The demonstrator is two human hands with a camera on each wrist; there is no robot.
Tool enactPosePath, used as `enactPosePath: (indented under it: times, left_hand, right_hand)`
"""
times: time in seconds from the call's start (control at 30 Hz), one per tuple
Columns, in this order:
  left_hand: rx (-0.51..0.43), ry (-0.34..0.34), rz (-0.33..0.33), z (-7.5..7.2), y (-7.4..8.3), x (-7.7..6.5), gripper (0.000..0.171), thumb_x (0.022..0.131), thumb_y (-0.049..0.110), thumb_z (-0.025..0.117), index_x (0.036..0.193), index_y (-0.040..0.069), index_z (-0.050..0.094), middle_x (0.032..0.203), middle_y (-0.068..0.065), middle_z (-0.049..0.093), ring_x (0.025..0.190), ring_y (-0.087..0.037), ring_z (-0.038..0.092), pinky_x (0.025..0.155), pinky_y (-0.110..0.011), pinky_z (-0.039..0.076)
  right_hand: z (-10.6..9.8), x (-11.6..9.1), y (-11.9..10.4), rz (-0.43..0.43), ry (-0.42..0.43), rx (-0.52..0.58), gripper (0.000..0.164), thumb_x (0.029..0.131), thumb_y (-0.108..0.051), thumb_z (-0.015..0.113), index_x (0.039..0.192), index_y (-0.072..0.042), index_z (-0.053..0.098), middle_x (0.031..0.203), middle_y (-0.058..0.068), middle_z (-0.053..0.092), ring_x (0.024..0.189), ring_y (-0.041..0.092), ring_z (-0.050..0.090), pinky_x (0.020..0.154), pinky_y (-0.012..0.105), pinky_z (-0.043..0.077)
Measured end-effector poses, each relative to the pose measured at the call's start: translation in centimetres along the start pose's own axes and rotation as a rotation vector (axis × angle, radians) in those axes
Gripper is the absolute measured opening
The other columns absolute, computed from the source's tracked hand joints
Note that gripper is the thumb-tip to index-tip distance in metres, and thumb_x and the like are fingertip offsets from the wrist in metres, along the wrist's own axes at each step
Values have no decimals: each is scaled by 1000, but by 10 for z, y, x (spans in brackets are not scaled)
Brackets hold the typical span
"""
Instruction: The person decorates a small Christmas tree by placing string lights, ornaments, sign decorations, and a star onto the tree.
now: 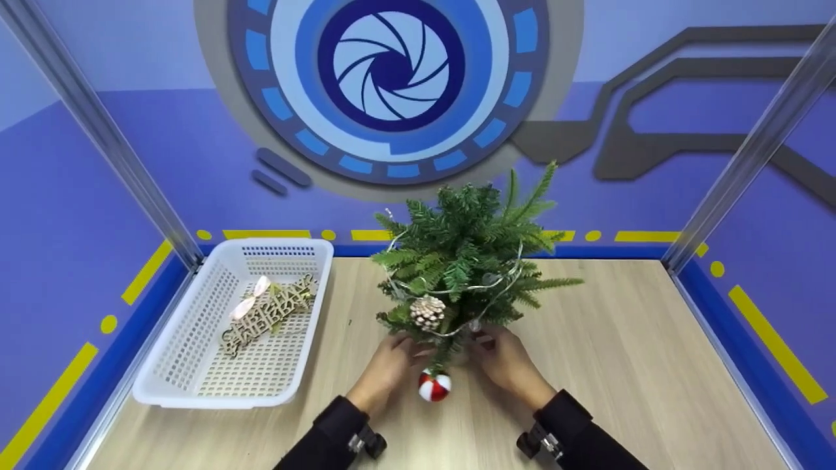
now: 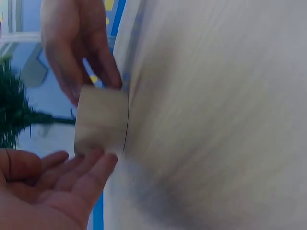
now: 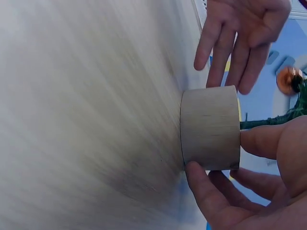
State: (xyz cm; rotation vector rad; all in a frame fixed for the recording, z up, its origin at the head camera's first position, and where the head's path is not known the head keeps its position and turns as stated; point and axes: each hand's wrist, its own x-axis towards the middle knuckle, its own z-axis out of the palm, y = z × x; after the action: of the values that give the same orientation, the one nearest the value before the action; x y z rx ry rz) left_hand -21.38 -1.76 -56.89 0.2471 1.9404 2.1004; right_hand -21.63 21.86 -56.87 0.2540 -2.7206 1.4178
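Note:
A small artificial Christmas tree (image 1: 467,222) stands on the table in the head view. A frosted pine cone (image 1: 428,312), a silvery wire garland (image 1: 480,287) and a red-and-white ball (image 1: 434,386) hang on it. Its round wooden base (image 3: 211,129) is hidden from above by branches. In the right wrist view, my right hand (image 1: 513,365) has its thumb at the base's upper edge and its fingers on the side. My left hand (image 1: 385,369) is at the opposite side, its fingers extended near the base; the left wrist view shows fingertips touching it.
To the left stands a white plastic basket (image 1: 300,359). Inside lie wooden letter signs (image 1: 268,316) and a pale pink bow (image 1: 251,300). A printed blue wall (image 1: 366,212) rises behind the table (image 1: 620,352), with metal posts (image 1: 738,150) at its corners.

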Motion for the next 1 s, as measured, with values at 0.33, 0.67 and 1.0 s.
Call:
enactPosePath:
  times: [0.33,0.67,1.0]
  left_hand:
    - [-84,-117,13,-22,-4,11,43,105,12,29,133,-2,58,136,-19,62,130,-30,58,113,-41,44]
    - [-14,-16,-9,-27,-6,2,43,105,9,29,140,-9,47,139,-25,57,130,-33,57,110,-41,47]
    - [508,159,46,-13,-10,-52,41,94,2,50,134,-4,57,134,-22,62,131,-37,55,111,-51,43]
  right_hand:
    - [3,-10,-4,39,47,4,37,91,-27,72,122,-8,66,108,13,70,92,24,71,81,36,59]
    - [-6,-15,-6,126,24,6,31,95,-22,66,121,-7,66,113,12,70,93,22,70,78,36,57]
    - [-20,-15,2,69,47,-24,32,100,-17,57,128,-2,62,124,20,67,105,30,70,88,41,59]
